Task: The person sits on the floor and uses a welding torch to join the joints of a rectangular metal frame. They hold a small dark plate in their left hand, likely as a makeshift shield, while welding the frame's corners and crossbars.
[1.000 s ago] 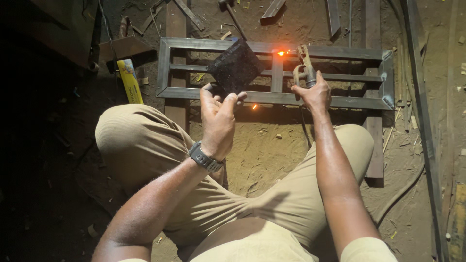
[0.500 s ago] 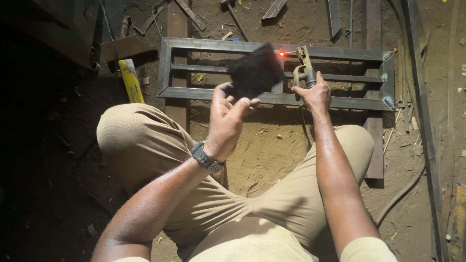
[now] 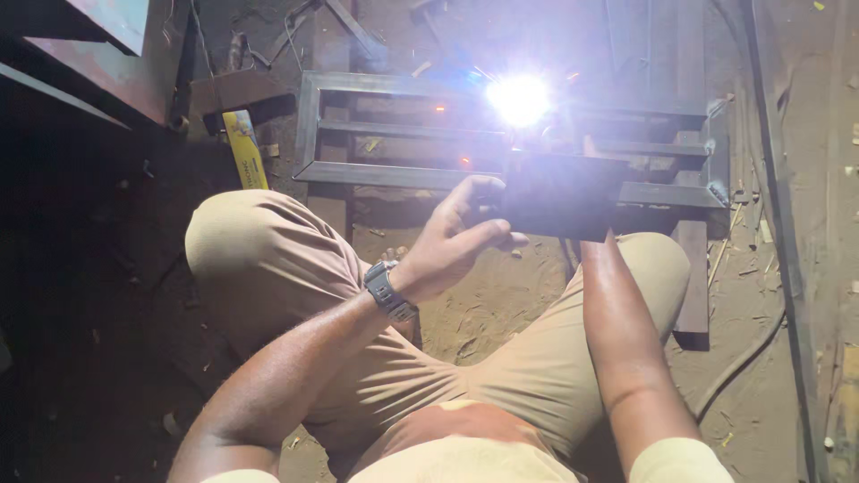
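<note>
yellow strip left of frame, dark cable on dirt floor, rusty metal sheet top left.

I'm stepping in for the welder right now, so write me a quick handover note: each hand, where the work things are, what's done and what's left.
Left hand: holds the dark welding shield up in front of the weld, hiding the right hand.
Right hand: hidden behind the shield; only its forearm shows reaching to the frame.
Metal frame: flat on the dirt floor in front of the knees, rails laid across it.
Welding arc: burning on the far rail, sparks scattering.
Done: cannot tell which joints are finished through the glare.
Left: the current joint is in progress.
</note>
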